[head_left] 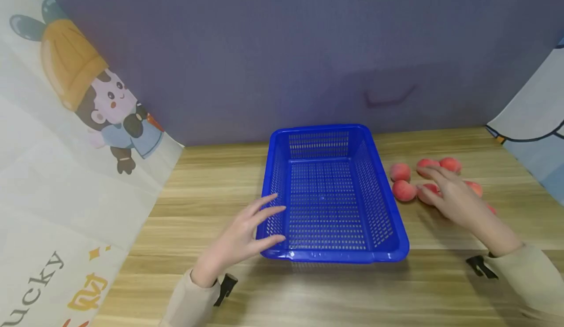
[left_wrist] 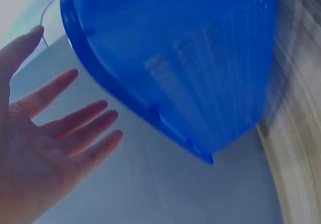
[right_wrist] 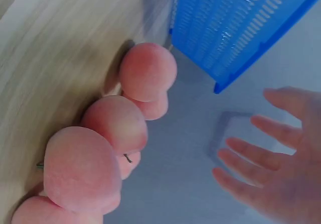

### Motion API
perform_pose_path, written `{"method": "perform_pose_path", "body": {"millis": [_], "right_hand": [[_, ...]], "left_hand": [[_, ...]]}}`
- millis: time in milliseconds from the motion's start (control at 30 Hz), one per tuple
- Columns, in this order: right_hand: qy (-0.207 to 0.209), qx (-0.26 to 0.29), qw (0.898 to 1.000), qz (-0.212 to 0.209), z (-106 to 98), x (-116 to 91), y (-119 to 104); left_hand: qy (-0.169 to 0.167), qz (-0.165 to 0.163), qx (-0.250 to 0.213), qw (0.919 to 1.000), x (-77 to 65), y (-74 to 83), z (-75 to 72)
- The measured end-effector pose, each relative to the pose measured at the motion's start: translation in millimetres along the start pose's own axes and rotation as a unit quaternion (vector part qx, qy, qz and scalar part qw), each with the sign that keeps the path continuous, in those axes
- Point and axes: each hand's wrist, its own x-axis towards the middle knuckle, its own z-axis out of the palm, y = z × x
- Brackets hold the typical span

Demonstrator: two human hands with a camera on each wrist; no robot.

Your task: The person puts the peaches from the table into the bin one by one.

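Observation:
A blue plastic basket (head_left: 326, 256) with slotted walls stands on the wooden table, nothing inside it. My left hand (head_left: 240, 229) is over its left rim, fingers spread and holding nothing; the left wrist view shows the palm (left_wrist: 42, 148) beside the basket wall (left_wrist: 175, 48). To the right of the basket lie several pinkish-red peaches (head_left: 404, 190). Above them hovers my right hand (head_left: 456, 197), fingers extended and apart, hiding part of the group. In the right wrist view that hand (right_wrist: 281, 158) is separated from the peaches (right_wrist: 83, 169) by a gap.
A grey-blue panel (head_left: 264, 62) rises behind the table (head_left: 198, 195). On the left hangs a white sheet (head_left: 44, 185) printed with a cartoon figure and lettering. Another printed sheet (head_left: 533, 116) is at the right edge.

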Motion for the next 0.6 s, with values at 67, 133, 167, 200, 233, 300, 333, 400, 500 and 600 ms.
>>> {"method": "perform_pose_path", "body": {"millis": [67,133,167,200,233,300,333,400,500,600], "right_hand": [[-0.008,0.002,1.0,0.0,1.9,2.8,2.8],[-0.016,0.003,1.0,-0.004,4.4,6.0,5.2],[-0.019,0.004,1.0,-0.006,5.9,7.6,6.2],[-0.023,0.005,1.0,-0.009,7.6,9.2,7.2],[-0.028,0.005,1.0,-0.011,9.7,10.6,7.9],[-0.034,-0.001,0.999,-0.017,13.4,13.3,8.2],[-0.033,-0.004,0.999,-0.021,15.5,14.5,8.3],[-0.035,-0.009,0.999,-0.03,20.0,16.2,8.8],[-0.031,-0.014,0.999,-0.042,24.6,18.0,9.0],[-0.038,-0.009,0.998,-0.045,27.6,19.0,9.1]], "left_hand": [[-0.003,0.027,0.001,0.9996,-0.2,4.1,3.6],[-0.002,0.056,0.007,0.9984,0.0,7.4,7.4],[-0.002,0.069,0.01,0.9976,-0.1,8.9,9.2],[-0.003,0.079,0.014,0.9967,-0.1,10.2,11.0],[-0.004,0.087,0.018,0.9961,-0.2,11.4,12.5],[-0.01,0.095,0.023,0.9951,-0.5,14.0,15.1],[-0.015,0.096,0.025,0.995,-0.8,15.3,16.3],[-0.029,0.093,0.027,0.9949,-1.2,18.4,18.3],[-0.049,0.086,0.027,0.9947,-1.4,22.1,21.2],[-0.067,0.085,0.034,0.9936,-1.8,24.9,23.7]]}}
